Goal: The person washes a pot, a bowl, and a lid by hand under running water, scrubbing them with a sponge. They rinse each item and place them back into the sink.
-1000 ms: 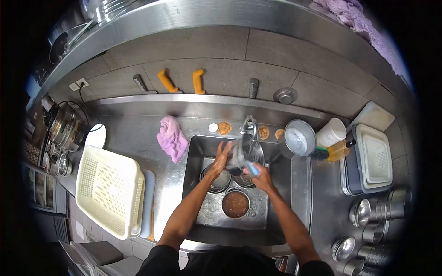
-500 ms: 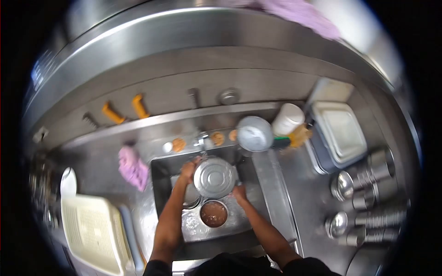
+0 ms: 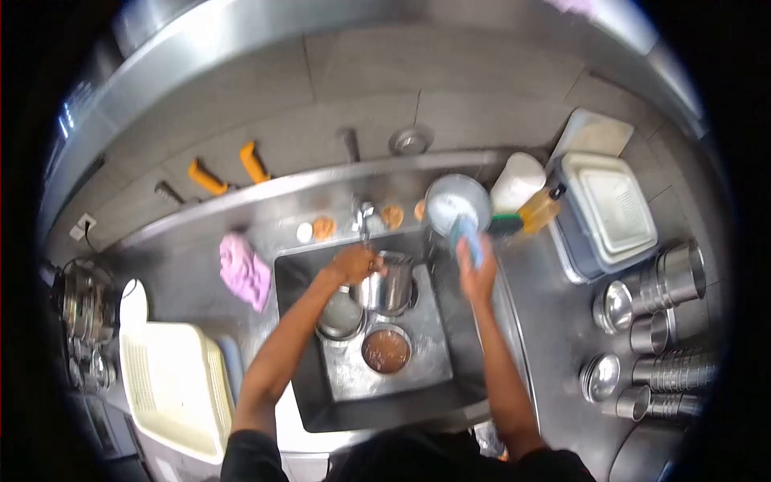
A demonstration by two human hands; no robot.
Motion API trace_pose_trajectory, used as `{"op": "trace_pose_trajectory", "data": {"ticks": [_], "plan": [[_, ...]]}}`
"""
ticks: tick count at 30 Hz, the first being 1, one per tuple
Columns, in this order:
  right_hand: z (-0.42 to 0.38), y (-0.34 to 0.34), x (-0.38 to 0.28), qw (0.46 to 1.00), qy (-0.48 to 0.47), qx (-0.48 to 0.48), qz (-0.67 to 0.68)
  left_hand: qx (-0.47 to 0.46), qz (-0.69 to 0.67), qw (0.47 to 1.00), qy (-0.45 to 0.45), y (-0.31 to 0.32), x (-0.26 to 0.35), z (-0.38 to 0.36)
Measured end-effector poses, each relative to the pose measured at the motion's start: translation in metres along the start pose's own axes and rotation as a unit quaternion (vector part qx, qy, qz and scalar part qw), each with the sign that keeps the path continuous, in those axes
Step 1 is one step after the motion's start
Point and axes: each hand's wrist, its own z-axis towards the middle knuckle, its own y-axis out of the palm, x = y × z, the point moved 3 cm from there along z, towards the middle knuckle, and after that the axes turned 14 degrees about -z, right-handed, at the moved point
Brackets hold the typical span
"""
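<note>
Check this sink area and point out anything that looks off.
The round metal container in the sink holds murky brown liquid, unlike clean water. Left of the sink, a pink cloth lies bunched up on the counter, looking casually dropped. I see no obvious damage.

The blue tool (image 3: pixel 469 239) is blurred, a purple cloth (image 3: pixel 575 6) cropped above.

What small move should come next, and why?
Probably bring the blue-handled scrubber across to the steel pot: the right hand holds it at the sudsy round container, while the left hand grips the pot in the sink.
</note>
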Motion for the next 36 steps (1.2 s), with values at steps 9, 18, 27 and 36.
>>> {"op": "trace_pose_trajectory", "data": {"ticks": [9,18,27,36], "plan": [[0.058,0.052,-0.043,0.927,-0.252,-0.214,-0.177,0.100,-0.076,0.983,0.134,-0.012,0.051,-0.015],[-0.036,0.101,-0.029,0.825,-0.153,-0.511,-0.187,0.465,-0.056,0.880,0.082,0.002,0.051,-0.070],[-0.050,0.098,-0.044,0.798,-0.248,-0.503,-0.218,0.178,-0.272,0.767,-0.553,0.368,-0.094,-0.159],[-0.016,0.108,-0.028,0.863,-0.120,-0.477,-0.113,0.014,-0.173,0.819,-0.547,0.381,-0.134,-0.242]]}}
